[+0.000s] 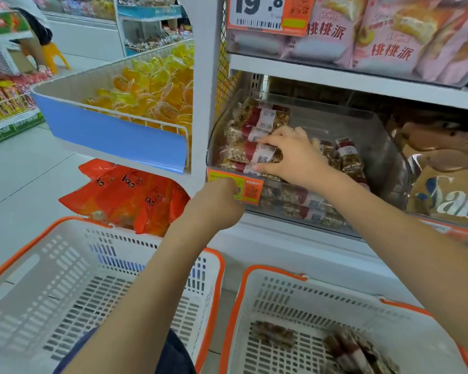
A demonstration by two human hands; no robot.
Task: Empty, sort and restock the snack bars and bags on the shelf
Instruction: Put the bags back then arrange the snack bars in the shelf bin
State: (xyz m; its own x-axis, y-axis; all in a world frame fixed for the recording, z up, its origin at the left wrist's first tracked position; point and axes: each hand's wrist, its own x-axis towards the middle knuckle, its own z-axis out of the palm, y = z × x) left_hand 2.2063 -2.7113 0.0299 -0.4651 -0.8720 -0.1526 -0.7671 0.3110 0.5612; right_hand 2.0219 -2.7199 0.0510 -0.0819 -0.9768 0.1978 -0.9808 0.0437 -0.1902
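Head view
Writing: price tag (269,12) reads "19.8"; pink bags (384,39) read "桃桃派".
Right hand (289,155): thumb and fingers pinch a snack bar (257,153) in the clear shelf bin (362,125).
Left hand (219,203): curled, gripping the bin's front edge at the orange label (250,188).
Right basket (278,298): a few bars (354,352) inside.

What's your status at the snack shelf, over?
Right hand gripping red-labelled nut bar in clear plastic bin. Left hand at bin's front edge, grip hidden. Nothing in the way.

Open space in the clear bin (384,147) right of the stacked nut bars (254,136), shelf board (362,82) close overhead
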